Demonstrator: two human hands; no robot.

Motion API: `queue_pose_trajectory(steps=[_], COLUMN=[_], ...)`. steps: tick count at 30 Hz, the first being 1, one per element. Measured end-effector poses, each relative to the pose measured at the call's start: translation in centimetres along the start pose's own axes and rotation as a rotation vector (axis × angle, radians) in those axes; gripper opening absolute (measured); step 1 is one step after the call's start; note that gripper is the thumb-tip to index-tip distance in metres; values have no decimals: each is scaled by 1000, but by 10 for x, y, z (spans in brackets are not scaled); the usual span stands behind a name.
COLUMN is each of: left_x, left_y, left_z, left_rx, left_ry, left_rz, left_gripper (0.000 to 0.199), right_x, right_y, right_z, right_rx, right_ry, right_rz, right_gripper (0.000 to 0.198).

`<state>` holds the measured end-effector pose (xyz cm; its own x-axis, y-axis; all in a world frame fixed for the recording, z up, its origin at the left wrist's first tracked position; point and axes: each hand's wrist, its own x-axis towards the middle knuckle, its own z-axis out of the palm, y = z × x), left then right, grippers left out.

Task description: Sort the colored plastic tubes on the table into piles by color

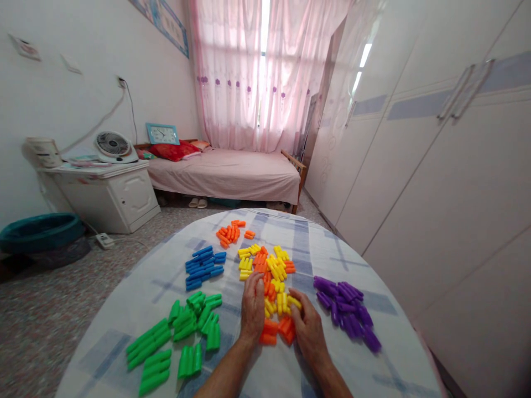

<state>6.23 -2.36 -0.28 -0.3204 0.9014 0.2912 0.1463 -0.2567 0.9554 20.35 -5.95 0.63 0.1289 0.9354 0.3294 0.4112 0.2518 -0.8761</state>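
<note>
Both my hands cup the sides of a mixed pile of small plastic pieces on a round table. My left hand point(252, 309) rests upright along the pile's left side, fingers stretched out, holding nothing. On the other side, my right hand point(307, 326) has thumb and fingers apart around the end of a yellow piece point(294, 302). Between the hands lie yellow pieces point(282, 303) and orange pieces point(269, 327), with more of both colours farther up. Each looks like short tubes joined side by side. My fingers hide part of the pile.
Around the pile lie green pieces point(182, 323), blue pieces point(203, 268), purple pieces point(346, 307) and a separate orange group point(228, 235). A checked cloth point(340, 365) covers the table. Beyond are a bed point(232, 171), a cabinet point(133, 193) with a fan, and wardrobes point(456, 210) at right.
</note>
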Motion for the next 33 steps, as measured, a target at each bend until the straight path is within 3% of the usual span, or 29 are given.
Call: queue_pose_trajectory(steps=[19, 33], left_x=[-1, -2], left_y=[-4, -2], left_z=[0, -1], left_rx=[-14, 25], left_ry=[-43, -58], left_rz=[-108, -103], left_gripper=[43, 43], right_x=[0, 0], right_y=[12, 8], right_z=[2, 1], right_rx=[-9, -8], right_ry=[-6, -11], right_rz=[10, 39], right_gripper=[33, 33])
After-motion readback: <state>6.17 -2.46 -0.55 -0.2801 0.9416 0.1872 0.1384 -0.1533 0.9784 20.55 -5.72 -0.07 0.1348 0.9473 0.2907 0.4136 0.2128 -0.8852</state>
